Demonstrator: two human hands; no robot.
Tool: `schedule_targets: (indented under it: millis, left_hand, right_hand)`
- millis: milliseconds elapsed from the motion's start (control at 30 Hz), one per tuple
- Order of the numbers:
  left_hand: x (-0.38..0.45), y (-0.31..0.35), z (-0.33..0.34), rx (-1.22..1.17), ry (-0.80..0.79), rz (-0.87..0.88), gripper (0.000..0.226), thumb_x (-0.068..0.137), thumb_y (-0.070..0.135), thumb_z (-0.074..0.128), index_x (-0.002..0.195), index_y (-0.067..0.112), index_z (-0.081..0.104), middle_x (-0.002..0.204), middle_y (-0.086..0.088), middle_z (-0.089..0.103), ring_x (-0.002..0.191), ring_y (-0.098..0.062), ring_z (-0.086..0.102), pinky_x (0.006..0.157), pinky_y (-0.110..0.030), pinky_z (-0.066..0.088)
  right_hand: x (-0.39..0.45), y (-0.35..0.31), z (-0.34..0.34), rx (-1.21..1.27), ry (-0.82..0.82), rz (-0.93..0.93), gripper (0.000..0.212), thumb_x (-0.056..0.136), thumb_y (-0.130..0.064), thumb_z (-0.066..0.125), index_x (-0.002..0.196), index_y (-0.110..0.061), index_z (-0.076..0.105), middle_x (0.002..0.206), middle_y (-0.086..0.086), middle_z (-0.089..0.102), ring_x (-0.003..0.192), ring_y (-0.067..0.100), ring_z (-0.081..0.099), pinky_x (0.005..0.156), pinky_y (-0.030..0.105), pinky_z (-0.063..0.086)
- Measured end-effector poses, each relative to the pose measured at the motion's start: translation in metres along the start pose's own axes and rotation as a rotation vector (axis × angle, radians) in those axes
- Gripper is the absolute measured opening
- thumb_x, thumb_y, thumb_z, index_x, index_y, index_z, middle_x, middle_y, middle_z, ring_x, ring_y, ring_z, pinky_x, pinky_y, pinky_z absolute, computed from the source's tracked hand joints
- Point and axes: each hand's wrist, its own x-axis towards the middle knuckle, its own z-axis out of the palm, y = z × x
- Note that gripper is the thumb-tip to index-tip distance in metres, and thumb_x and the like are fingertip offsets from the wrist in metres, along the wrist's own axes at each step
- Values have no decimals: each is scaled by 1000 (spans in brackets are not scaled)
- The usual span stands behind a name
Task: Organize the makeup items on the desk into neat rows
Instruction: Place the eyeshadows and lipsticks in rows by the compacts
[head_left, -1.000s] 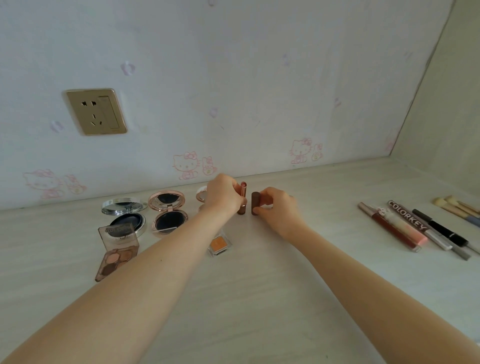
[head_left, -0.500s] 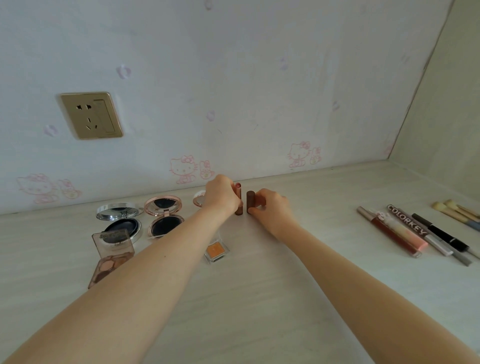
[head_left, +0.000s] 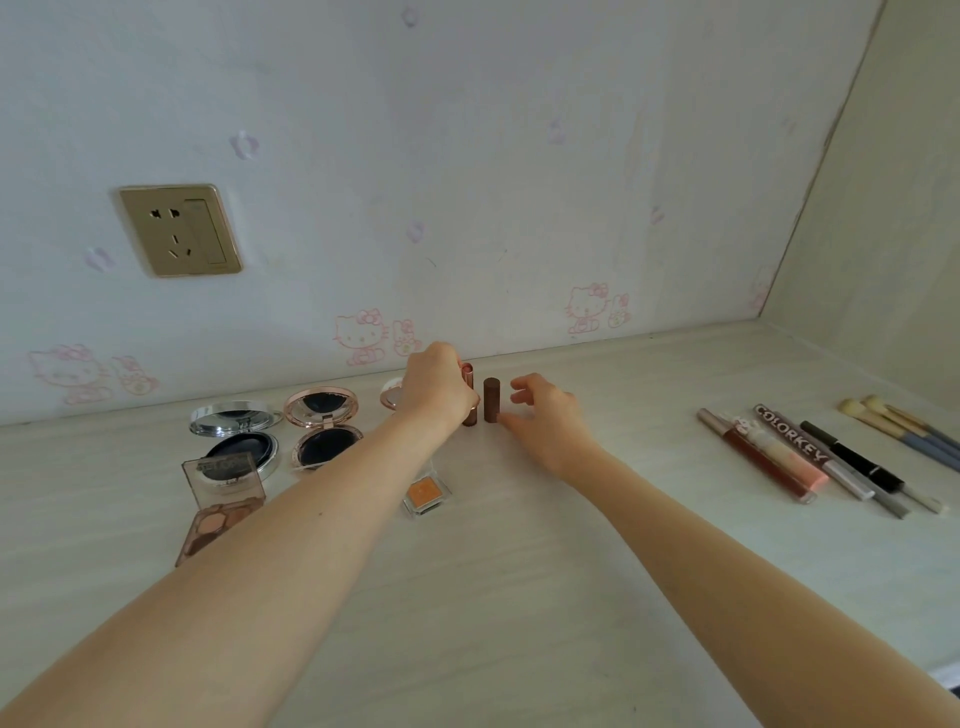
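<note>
My left hand (head_left: 439, 387) is curled around the rose-gold lipstick (head_left: 469, 397), holding it upright on the counter (head_left: 519, 571) near the wall. Just beside it stands the brown lipstick (head_left: 491, 400), also upright. My right hand (head_left: 545, 421) sits beside that one with fingers loose and spread, the thumb tip at its base; whether it touches, I cannot tell.
</note>
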Motion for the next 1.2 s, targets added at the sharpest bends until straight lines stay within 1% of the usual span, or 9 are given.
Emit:
schedule_targets:
  millis: [67,167,333,533,700,833,900,1033,1200]
  left_hand:
    - [-2,-2,-2,-9,26,31,24,77,0,66,99,9,61,96,-9,66,85,-24,62,65,-30,50]
    - [-9,-5,-10,-8,63,97,27,81,1,61,107,8,56,100,-10,60,90,-29,61,83,-45,54]
    - [-28,-8,-26,113,130,298,34,90,9,54,124,9,52,109,-10,63,102,-29,57,84,-42,51]
    - [-66,0,-20,182,165,413,27,91,15,51,118,15,56,108,-5,68,99,-30,61,80,-44,51]
    - [-92,20,10,219,59,547,26,91,18,48,116,13,56,109,-5,67,100,-31,60,73,-43,53]
    - [-103,40,47,184,-125,630,38,94,23,46,132,19,49,125,-6,60,118,-27,52,86,-42,50]
    - [-107,51,64,156,-182,660,42,95,24,46,137,20,46,132,-6,56,126,-26,46,94,-40,46]
    - [-109,75,96,135,-243,714,43,96,23,46,138,19,46,136,-8,52,131,-23,41,101,-37,41]
    - [-106,114,132,50,-265,802,40,94,19,48,133,15,51,134,-8,52,130,-24,40,103,-35,38]
  right_hand:
    - [-6,3,-8,-22,10,-11,49,87,-25,67,131,-14,49,125,2,59,117,18,52,91,25,40]
    - [-19,5,-22,-64,26,-31,45,89,-26,64,131,-14,50,126,1,59,119,17,51,91,22,37]
    - [-47,5,-48,-201,21,-87,41,95,-26,54,134,-12,49,132,2,57,125,20,48,97,25,36]
    - [-80,14,-79,-331,15,-137,40,97,-25,50,135,-12,48,135,5,55,126,21,47,100,27,36]
    - [-112,33,-112,-470,45,-126,41,97,-29,49,135,-16,47,135,4,52,127,20,44,100,32,39]
    - [-129,54,-139,-581,69,-91,42,97,-29,49,137,-16,46,143,6,45,136,21,36,108,33,30]
    - [-136,66,-152,-590,71,-45,42,97,-30,48,137,-17,46,144,4,45,134,21,38,106,35,33]
    - [-143,91,-179,-600,116,2,39,96,-28,49,133,-16,50,129,4,54,121,23,46,94,36,44]
    - [-146,124,-213,-662,179,21,37,96,-22,50,131,-12,52,129,6,56,124,24,45,98,35,40]
